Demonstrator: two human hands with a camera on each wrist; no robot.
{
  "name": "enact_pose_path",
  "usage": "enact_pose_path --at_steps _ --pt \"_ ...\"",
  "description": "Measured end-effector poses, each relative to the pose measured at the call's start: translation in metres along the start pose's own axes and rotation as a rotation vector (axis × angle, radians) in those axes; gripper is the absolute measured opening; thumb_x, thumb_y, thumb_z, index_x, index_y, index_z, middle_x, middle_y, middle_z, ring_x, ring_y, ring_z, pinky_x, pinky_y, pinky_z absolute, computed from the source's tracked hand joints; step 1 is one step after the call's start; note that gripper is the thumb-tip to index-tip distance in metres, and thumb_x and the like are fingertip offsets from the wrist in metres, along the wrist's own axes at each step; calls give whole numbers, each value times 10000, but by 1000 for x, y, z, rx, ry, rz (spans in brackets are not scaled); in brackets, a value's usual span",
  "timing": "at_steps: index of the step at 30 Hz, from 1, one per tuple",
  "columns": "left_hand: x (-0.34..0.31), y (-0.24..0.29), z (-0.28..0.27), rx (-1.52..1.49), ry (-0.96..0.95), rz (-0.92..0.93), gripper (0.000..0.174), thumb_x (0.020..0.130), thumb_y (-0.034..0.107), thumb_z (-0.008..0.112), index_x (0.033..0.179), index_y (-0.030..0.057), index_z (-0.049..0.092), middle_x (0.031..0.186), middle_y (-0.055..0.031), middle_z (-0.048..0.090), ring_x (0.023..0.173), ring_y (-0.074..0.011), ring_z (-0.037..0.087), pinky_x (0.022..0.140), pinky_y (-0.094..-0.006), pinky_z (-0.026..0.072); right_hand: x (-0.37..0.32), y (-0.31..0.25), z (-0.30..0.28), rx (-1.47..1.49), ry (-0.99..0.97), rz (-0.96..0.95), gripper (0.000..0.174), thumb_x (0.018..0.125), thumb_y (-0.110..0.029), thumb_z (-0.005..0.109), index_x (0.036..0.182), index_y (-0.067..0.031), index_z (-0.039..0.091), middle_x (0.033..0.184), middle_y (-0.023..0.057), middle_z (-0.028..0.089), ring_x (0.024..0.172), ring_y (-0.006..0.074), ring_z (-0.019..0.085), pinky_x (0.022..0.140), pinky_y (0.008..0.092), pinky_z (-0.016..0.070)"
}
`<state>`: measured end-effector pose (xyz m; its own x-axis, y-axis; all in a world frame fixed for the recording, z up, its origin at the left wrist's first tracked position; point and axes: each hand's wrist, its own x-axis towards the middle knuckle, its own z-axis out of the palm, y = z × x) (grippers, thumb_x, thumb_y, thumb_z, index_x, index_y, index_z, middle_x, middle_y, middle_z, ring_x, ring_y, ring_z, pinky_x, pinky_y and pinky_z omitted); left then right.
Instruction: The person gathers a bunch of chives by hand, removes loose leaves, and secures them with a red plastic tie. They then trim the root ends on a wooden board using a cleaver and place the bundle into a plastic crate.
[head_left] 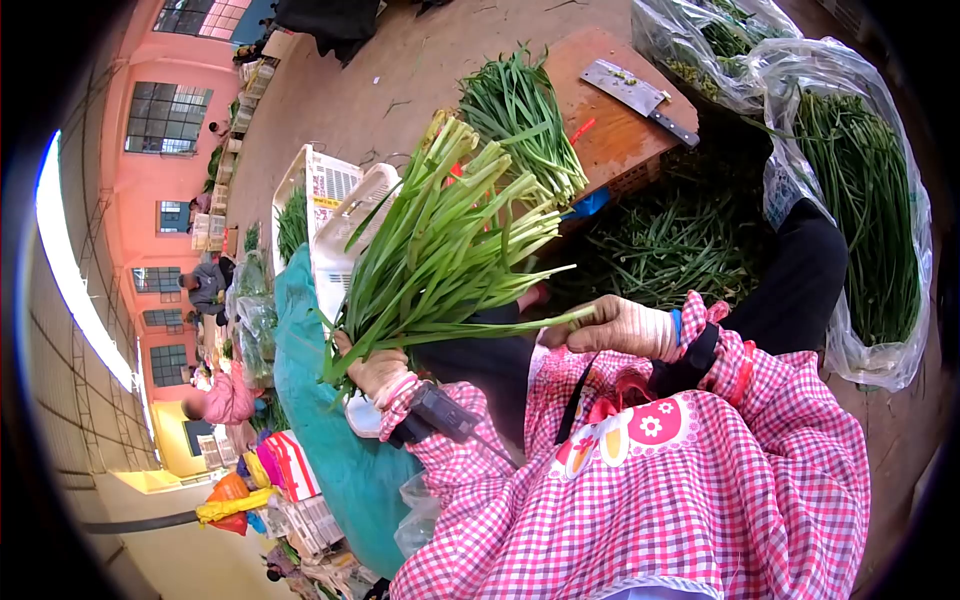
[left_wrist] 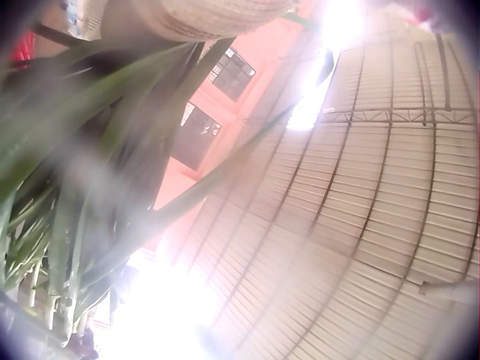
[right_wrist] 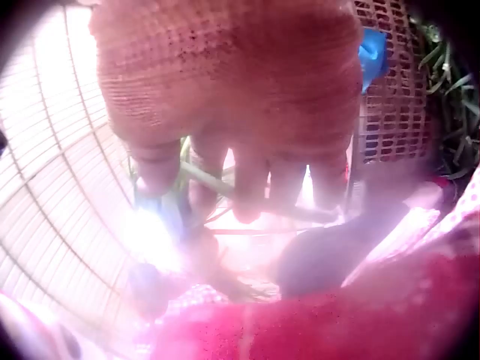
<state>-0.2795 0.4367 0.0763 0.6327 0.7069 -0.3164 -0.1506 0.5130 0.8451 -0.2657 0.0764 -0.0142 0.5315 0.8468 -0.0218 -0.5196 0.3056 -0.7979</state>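
A large bunch of green leafy stalks [head_left: 430, 245] fans upward in the head view, pale cut ends at the upper right. Its lower end is gripped by the left hand [head_left: 378, 372]. In the left wrist view the leaves [left_wrist: 112, 142] fill the left side, beside part of the hand [left_wrist: 202, 16]. Near the lap, the right hand [head_left: 625, 328] pinches the end of one long leaf [head_left: 500, 328] stretching from the bunch. The right wrist view shows that hand [right_wrist: 232, 90] with fingers bent over a green strand [right_wrist: 206, 178].
A second bunch [head_left: 520, 125] and a cleaver [head_left: 625, 88] lie on a wooden board [head_left: 590, 130]. Beyond the left hand stands a white crate [head_left: 335, 235] by teal cloth [head_left: 320, 400]. Loose greens [head_left: 665, 250] lie below the board; plastic bags of greens [head_left: 860, 200] stand at right.
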Motion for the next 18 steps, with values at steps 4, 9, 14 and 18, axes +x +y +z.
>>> enact_pose_path --at_steps 4,9,14,18 --pt "24 7 -34 -163 85 -149 441 868 474 692 959 43 655 711 -60 663 461 -195 513 471 -321 445 -17 1 -20 -143 27 84 274 937 -200 638 1099 12 699 976 28 713 924 104 623 875 261 485" --pt "110 2 -120 -105 -812 -197 412 989 366 343 1333 170 457 1199 -33 609 994 -141 553 1031 -421 244 -49 5 -69 -1130 -41 329 270 837 -181 683 1062 -32 700 1079 122 694 1101 279 619 999 392 457" --pt "68 -10 -70 165 26 -24 522 1019 394 218 1439 162 425 1388 3 556 1240 -103 503 1199 -431 131 -22 -9 -45 -1187 386 -337 626 709 -217 769 1284 -72 570 1346 176 529 1296 391 439 1089 474 374" --pt "24 -11 -23 -175 -375 -147 498 1011 398 318 1351 82 497 1354 -59 567 1206 -213 523 1123 -404 287 36 -22 -18 -836 357 -505 612 734 -223 787 1283 -58 572 1281 163 577 1195 305 546 1008 395 454"
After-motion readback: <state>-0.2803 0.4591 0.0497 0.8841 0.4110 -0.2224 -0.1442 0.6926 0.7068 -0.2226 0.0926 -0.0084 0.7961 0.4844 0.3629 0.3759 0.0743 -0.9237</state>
